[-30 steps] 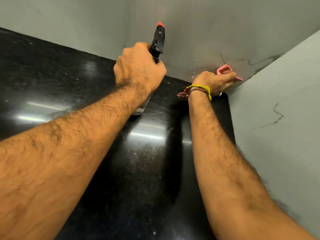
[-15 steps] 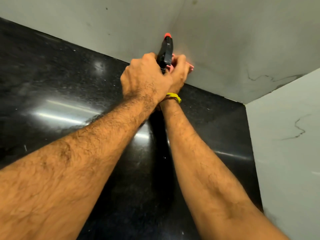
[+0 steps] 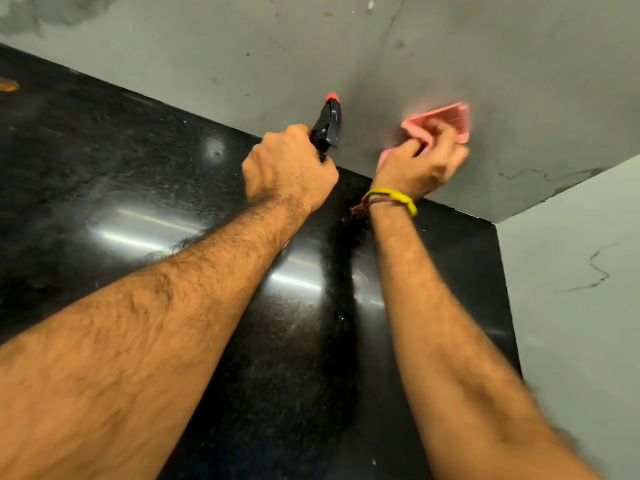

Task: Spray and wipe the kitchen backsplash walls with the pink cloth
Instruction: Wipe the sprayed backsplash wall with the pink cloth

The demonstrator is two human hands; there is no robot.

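Note:
My left hand (image 3: 289,166) grips a spray bottle whose black trigger head (image 3: 327,128) has an orange-red nozzle aimed at the grey backsplash wall (image 3: 311,57). The bottle's body is hidden behind the hand and wrist. To its right, my right hand (image 3: 420,164) holds the folded pink cloth (image 3: 446,121) and presses it against the back wall just above the counter line. The cloth and fingers are motion-blurred. A yellow band and dark threads circle the right wrist.
A glossy black stone counter (image 3: 138,188) runs below both arms and reflects ceiling lights. A grey side wall (image 3: 571,271) with a dark crack closes the right end, meeting the back wall in a corner. Dark specks and vein marks dot the back wall.
My right hand with the cloth swept left behind the spray bottle, then back to the right and higher up the wall. My left hand keeps the bottle raised in about the same spot.

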